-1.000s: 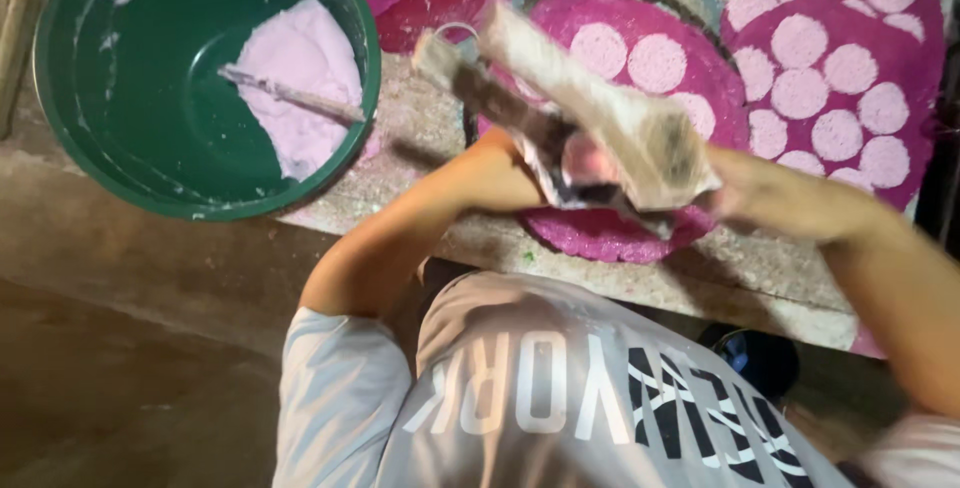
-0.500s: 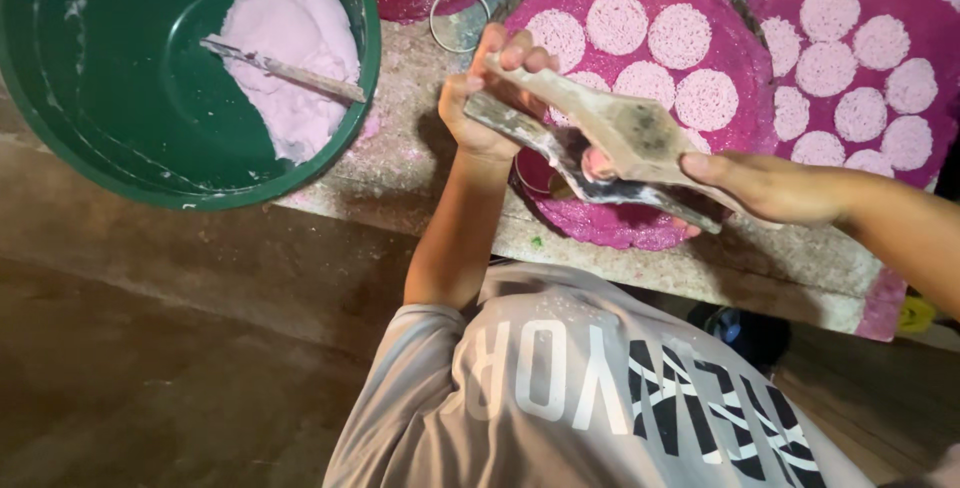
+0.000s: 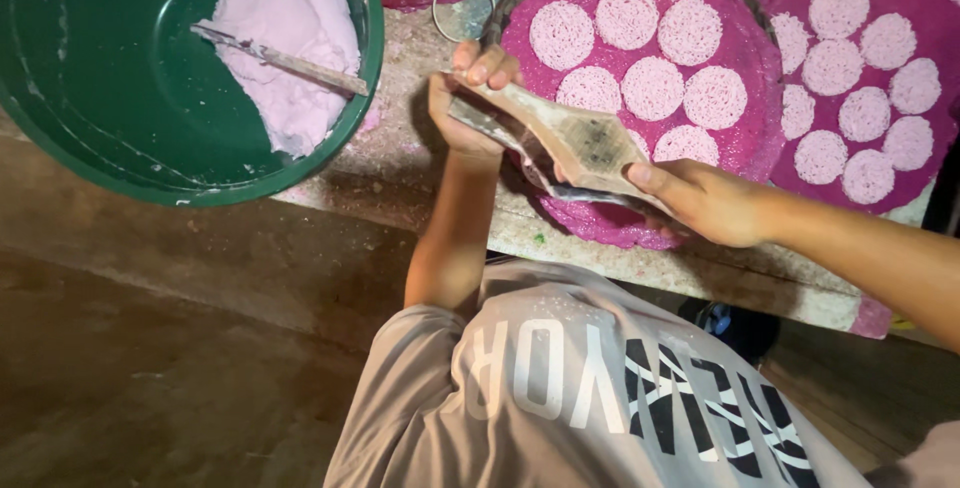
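Observation:
My left hand and my right hand grip the two ends of a flat wooden press tool with a metal blade under it, held over the near edge of a round magenta tray. The tray carries several pale pink round discs. The left hand holds the narrow end, the right hand the wider end. A metal ring lies on the table just beyond my left hand.
A large green basin at the left holds pale pink dough with a stick resting in it. Another magenta tray with discs sits at the right. The worktable edge runs in front of my grey shirt.
The tool has swung from steeply tilted to lying lower over the tray's near edge. My left hand shifted up to its narrow end; the view moved so the basin sits further left.

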